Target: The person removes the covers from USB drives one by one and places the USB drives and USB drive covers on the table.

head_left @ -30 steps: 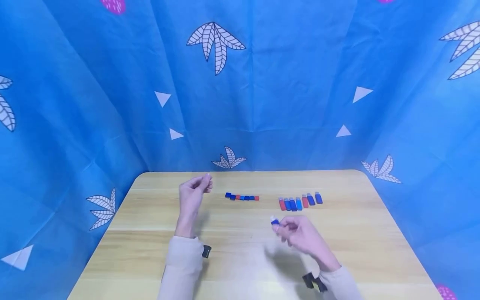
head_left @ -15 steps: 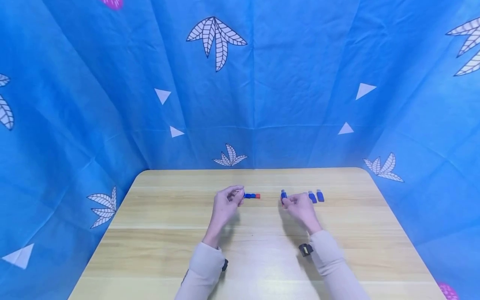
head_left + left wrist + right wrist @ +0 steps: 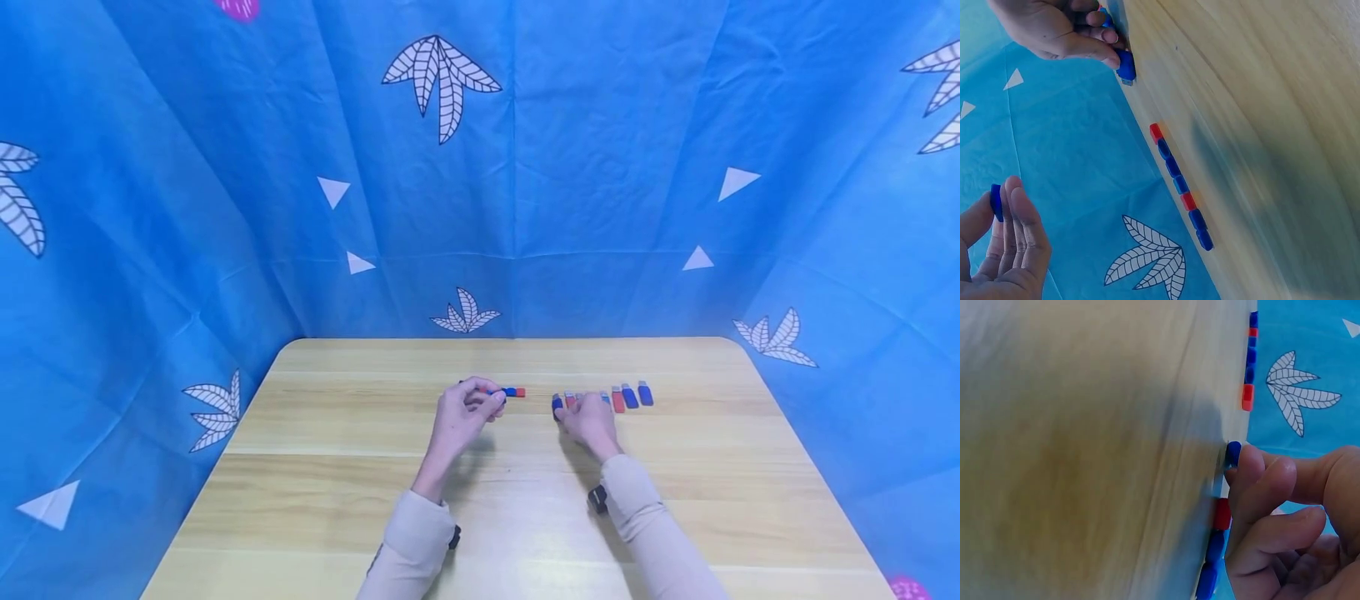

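Observation:
My left hand (image 3: 459,418) pinches a small blue cap (image 3: 996,202) between thumb and fingertips, held up in front of the row of caps. That row of blue and red caps (image 3: 1179,183) lies end to end on the table; in the head view the hand covers part of it. My right hand (image 3: 594,423) pinches a blue USB flash drive (image 3: 1125,65), its metal plug pointing away from me, at the left end of a row of drives. Several blue and red USB flash drives (image 3: 630,397) lie side by side there, some hidden behind the hand.
The pale wooden table (image 3: 315,500) has rounded far corners. A blue curtain (image 3: 600,167) with white leaf prints hangs right behind its far edge and along both sides. Each wrist carries a small black camera (image 3: 597,500).
My right hand has moved the flash drive away from me to the left end of the drive row. My left hand has come right and down to the row of caps.

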The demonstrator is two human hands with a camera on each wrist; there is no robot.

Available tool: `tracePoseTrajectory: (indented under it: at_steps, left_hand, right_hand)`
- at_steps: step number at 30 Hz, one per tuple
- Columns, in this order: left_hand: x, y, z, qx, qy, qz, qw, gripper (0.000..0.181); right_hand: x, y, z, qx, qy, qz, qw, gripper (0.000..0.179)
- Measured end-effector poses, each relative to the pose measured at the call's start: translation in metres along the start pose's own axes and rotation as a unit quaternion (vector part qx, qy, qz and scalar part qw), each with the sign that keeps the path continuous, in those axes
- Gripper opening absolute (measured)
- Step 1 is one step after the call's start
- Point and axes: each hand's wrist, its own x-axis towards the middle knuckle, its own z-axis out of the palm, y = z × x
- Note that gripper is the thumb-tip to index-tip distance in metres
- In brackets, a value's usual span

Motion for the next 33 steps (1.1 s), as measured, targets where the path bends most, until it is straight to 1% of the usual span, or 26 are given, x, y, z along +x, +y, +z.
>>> tracePoseTrajectory:
  at_steps: [5, 8, 11, 14, 18, 20, 23, 25, 29, 33]
  left_hand:
    - [-0.002, 0.002, 0.001, 0.032, -0.007, 0.013, 0.9994, 0.017]
    - [-0.002, 0.006, 0.002, 0.036, -0.006, 0.016, 0.9992, 0.019]
    - [-0.002, 0.010, 0.002, 0.043, 0.000, 0.014, 0.9990, 0.019]
    - [0.000, 0.013, 0.003, 0.063, 0.006, 0.020, 0.9978, 0.017]
    - [0.009, 0.018, 0.006, 0.102, 0.015, 0.030, 0.9942, 0.014]
    - [0.016, 0.021, 0.010, 0.122, 0.019, 0.027, 0.9919, 0.012]
    - [0.029, 0.023, 0.018, 0.161, 0.023, 0.031, 0.9862, 0.012]
    - [0.039, 0.022, 0.026, 0.183, 0.024, 0.035, 0.9821, 0.011]
    - [0.057, 0.015, 0.042, 0.227, 0.021, 0.040, 0.9729, 0.008]
    - [0.072, 0.000, 0.055, 0.268, 0.017, 0.025, 0.9630, 0.008]
  right_hand:
    - [0.002, 0.003, 0.000, -0.018, 0.014, 0.008, 0.9997, 0.049]
    - [0.002, 0.004, -0.001, -0.025, 0.021, 0.006, 0.9994, 0.049]
    - [0.000, 0.004, -0.004, -0.011, 0.022, -0.006, 0.9997, 0.048]
    - [-0.006, 0.002, -0.013, 0.008, 0.037, -0.042, 0.9984, 0.046]
    - [-0.024, -0.010, -0.033, 0.015, 0.077, -0.101, 0.9918, 0.038]
    - [-0.037, -0.018, -0.046, 0.018, 0.098, -0.126, 0.9871, 0.036]
    - [-0.057, -0.027, -0.061, 0.028, 0.120, -0.150, 0.9810, 0.036]
    - [-0.070, -0.030, -0.069, 0.042, 0.125, -0.159, 0.9784, 0.034]
    - [-0.096, -0.034, -0.080, 0.061, 0.121, -0.166, 0.9767, 0.031]
    - [-0.118, -0.033, -0.084, 0.064, 0.127, -0.188, 0.9718, 0.029]
